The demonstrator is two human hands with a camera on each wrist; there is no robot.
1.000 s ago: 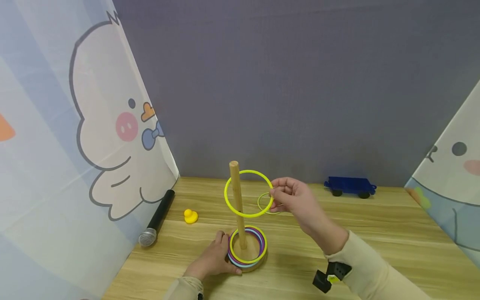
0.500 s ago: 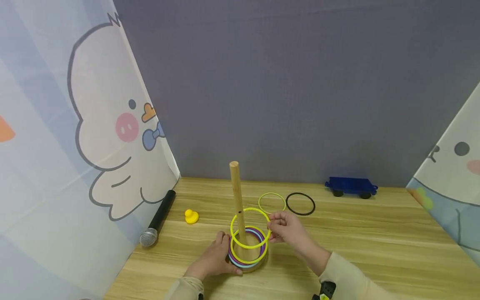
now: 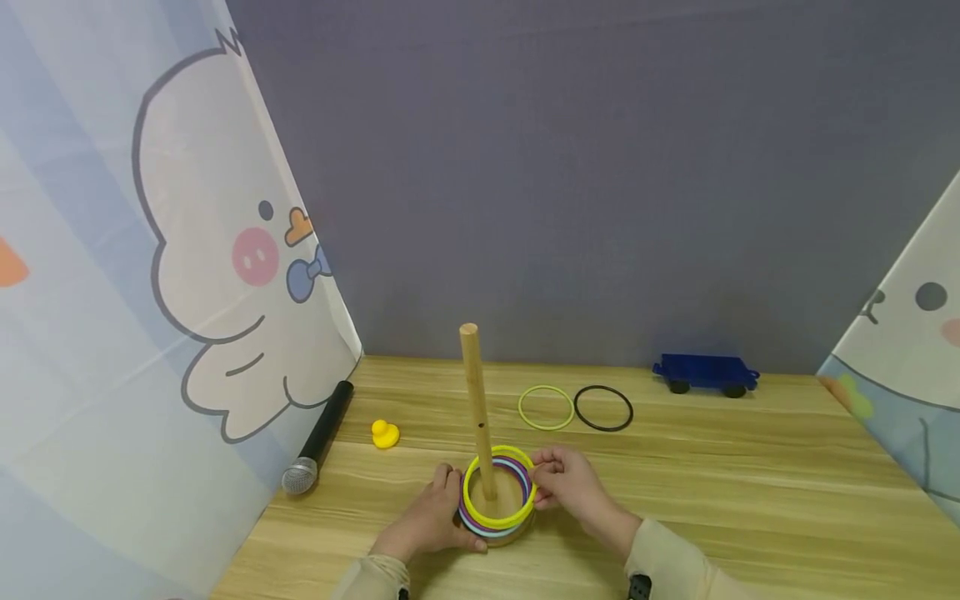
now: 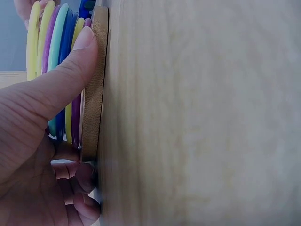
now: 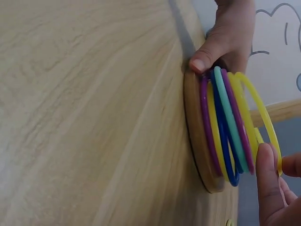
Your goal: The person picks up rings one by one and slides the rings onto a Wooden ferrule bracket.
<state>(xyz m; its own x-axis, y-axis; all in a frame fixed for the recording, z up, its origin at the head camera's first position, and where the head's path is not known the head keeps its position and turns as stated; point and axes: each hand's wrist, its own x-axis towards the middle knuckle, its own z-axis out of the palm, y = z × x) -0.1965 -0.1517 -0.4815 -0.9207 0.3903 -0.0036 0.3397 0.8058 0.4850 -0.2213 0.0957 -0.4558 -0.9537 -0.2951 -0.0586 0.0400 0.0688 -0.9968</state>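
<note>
A wooden ring-toss stand, with a tall peg (image 3: 475, 392) and a round base (image 4: 96, 89), stands upright on the table. Around the peg lies a stack of coloured rings (image 5: 230, 117): purple, yellow, blue and teal ones show. My left hand (image 3: 431, 517) grips the base at its left, thumb along the near edge and rings. With thumb and fingers, my right hand (image 3: 573, 492) pinches the right side of the topmost yellow ring (image 5: 263, 108). That ring encircles the peg low down, slightly tilted, its pinched side apart from the ring beneath in the right wrist view.
Behind the stand lie a yellow-green ring (image 3: 546, 407) and a black ring (image 3: 603, 408). A blue toy wagon (image 3: 707, 373) stands at the back right. Left of the stand are a yellow rubber duck (image 3: 386, 434) and a microphone (image 3: 318, 440). A grey backdrop (image 3: 585, 183) rises behind the table.
My right hand has come down along the peg, bringing the yellow ring from near the top to the stack. The black ring behind it has come into view. My left hand stays put.
</note>
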